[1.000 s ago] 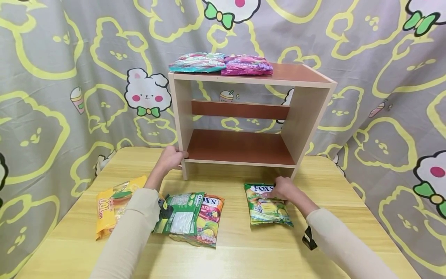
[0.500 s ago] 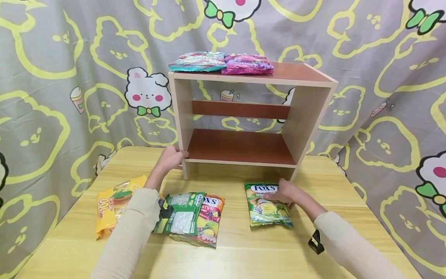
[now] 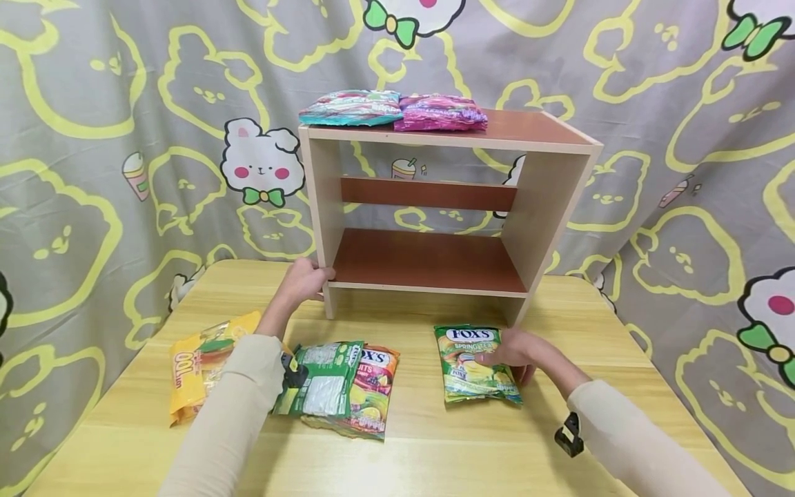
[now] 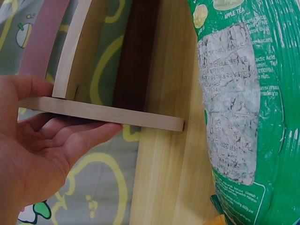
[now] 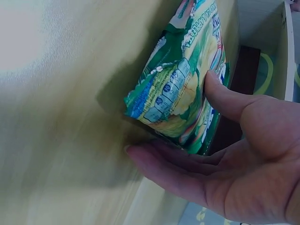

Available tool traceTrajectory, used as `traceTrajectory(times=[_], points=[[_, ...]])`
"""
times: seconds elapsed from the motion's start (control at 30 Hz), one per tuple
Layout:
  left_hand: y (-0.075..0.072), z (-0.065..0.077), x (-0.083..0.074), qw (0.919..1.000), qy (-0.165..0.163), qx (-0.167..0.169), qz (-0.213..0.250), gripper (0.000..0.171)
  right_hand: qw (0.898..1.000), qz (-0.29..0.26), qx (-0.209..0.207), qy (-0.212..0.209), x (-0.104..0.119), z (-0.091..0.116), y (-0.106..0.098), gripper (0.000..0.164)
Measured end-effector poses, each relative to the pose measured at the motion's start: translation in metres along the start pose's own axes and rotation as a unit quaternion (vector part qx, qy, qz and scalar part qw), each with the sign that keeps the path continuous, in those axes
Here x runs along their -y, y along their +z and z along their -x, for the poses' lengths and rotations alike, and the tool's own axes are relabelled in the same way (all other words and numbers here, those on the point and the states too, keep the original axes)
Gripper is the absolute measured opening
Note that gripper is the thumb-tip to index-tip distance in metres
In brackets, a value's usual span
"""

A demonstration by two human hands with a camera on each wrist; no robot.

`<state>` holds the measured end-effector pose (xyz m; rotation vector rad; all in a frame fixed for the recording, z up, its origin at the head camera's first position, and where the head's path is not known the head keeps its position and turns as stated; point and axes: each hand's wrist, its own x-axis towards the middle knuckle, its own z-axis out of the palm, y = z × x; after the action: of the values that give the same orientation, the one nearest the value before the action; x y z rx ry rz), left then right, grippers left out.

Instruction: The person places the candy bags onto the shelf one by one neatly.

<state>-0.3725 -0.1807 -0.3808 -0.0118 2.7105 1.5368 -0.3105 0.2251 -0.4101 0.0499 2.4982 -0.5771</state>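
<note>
Green candy bag (image 3: 468, 383) lies on the table (image 3: 453, 449) in the head view, in front of a shelf (image 3: 428, 261) with 2 bags (image 3: 441, 114) on top. Left wrist view: the left hand (image 4: 47, 152) grips the shelf's side. Right wrist view: the right hand (image 5: 243, 159) holds the green bag.

Head view bright, even. Right-wrist view hazy, soft: glare on wood-grain tabletop (image 5: 51, 140) well apart from right hand (image 5: 239, 183), shadow just beside.
</note>
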Motion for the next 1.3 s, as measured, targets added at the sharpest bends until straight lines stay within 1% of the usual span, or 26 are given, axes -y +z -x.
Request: traceTrajectory(times=[0.13,0.33,0.43,0.63,0.77,0.87,0.97,1.17,1.27,1.3], points=[[0.000,0.001,-0.001,1.0000,0.000,0.003,0.003,0.026,1.000,-0.003,0.000,-0.001,-0.001,-0.001,0.001,0.065],[0.000,0.001,-0.002,1.0000,-0.005,0.006,0.001,0.026,0.999,-0.032,-0.008,-0.003,-0.004,-0.003,0.004,0.065],[0.000,0.000,-0.002,0.9999,-0.008,0.007,0.001,0.026,0.999,-0.041,-0.012,-0.013,-0.005,-0.004,0.004,0.065],[0.000,-0.002,-0.001,1.0000,-0.006,0.007,0.002,0.030,0.998,-0.039,-0.025,-0.032,-0.007,-0.003,0.004,0.064],[-0.001,-0.002,-0.001,0.9999,-0.009,0.008,0.006,0.031,0.998,-0.035,-0.040,-0.037,-0.005,-0.002,0.004,0.074],[0.000,-0.002,-0.001,0.9999,-0.008,0.009,0.009,0.031,0.997,-0.016,-0.062,-0.045,-0.003,-0.001,0.004,0.080],[0.000,-0.002,-0.001,0.9998,-0.008,0.009,0.013,0.032,0.996,-0.004,-0.078,-0.053,0.000,-0.001,0.004,0.074],[0.001,-0.003,0.000,0.9999,-0.004,0.005,0.011,0.030,0.992,-0.012,-0.104,-0.067,0.006,0.002,0.005,0.051],[0.001,-0.003,0.001,1.0000,-0.004,0.003,0.005,0.027,0.989,-0.005,-0.121,-0.080,0.011,0.004,0.004,0.046],[0.000,-0.003,0.001,1.0000,-0.004,0.003,0.004,0.027,0.988,0.000,-0.126,-0.085,0.012,0.004,0.003,0.048]])
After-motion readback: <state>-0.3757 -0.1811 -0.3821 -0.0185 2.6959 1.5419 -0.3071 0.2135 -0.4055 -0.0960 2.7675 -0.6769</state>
